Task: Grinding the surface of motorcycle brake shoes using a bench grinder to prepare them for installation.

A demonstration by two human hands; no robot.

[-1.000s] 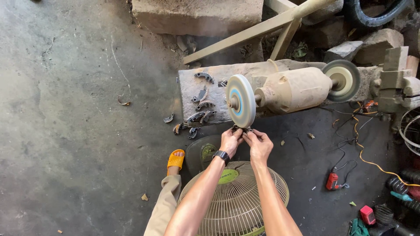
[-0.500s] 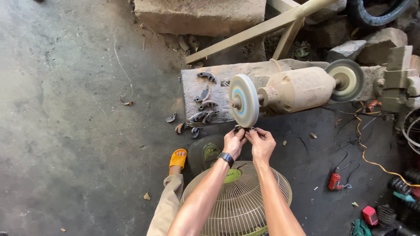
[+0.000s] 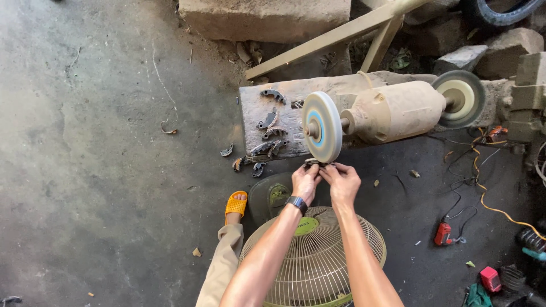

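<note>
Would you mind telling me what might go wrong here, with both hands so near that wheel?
1. Both bare hands, left and right, pinch a small metal piece right under the wheel; a slip could bring fingertips onto it.
2. The piece is small and may be snatched out and thrown.
3. Orange cable and loose curved parts lie on the floor near the sandalled foot, a possible trip hazard.

Both hands, left hand (image 3: 305, 181) and right hand (image 3: 341, 182), have shifted slightly closer beneath the grinding wheel (image 3: 322, 127).
</note>
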